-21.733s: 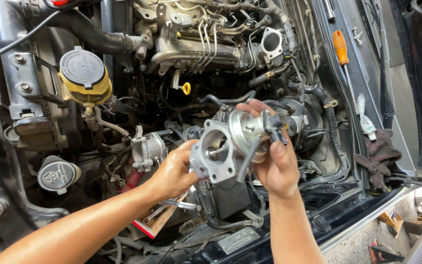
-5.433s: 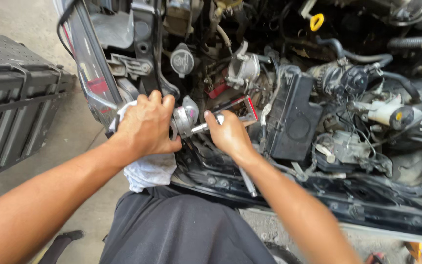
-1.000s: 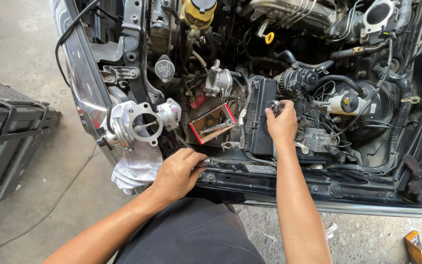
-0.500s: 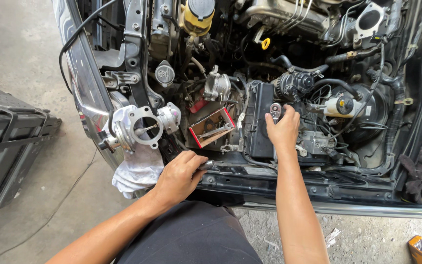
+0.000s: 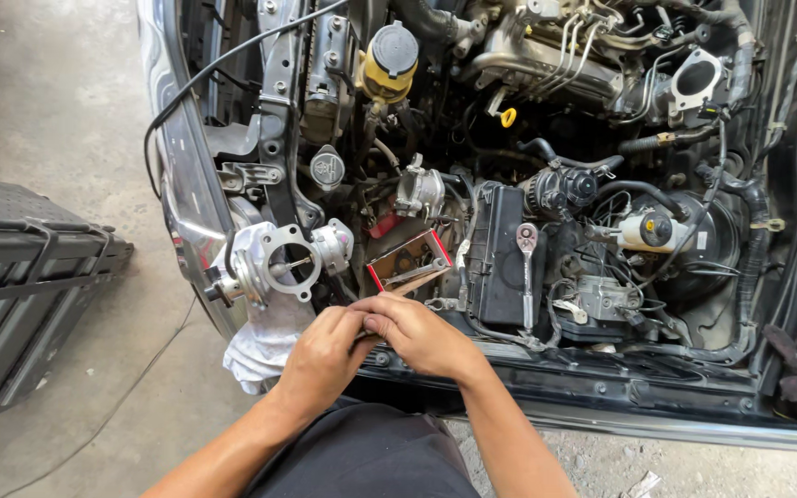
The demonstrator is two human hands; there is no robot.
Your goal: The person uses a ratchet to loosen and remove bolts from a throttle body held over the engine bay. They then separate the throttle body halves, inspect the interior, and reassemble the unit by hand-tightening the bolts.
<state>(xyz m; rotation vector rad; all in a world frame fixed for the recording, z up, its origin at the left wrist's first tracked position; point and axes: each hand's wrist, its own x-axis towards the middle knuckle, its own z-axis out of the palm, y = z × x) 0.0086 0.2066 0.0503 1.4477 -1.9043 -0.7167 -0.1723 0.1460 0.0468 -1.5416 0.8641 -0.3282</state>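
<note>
Both hands, the left hand (image 5: 325,355) and right hand (image 5: 414,334), are meeting fingertip to fingertip just below the red tray (image 5: 409,265), pinching something too small to identify. The ratchet (image 5: 527,277) is lying right of that tray, untouched.

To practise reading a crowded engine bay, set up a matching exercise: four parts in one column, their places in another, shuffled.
Things:
1. ratchet wrench
2. throttle body
3. yellow reservoir cap
4. red tray

Places:
A. on a white rag at the car's front edge
B. far back, near the top of the view
C. just beyond both hands
D. lying on the black box

Pairs: 1-D, 2-A, 3-B, 4-C
</note>
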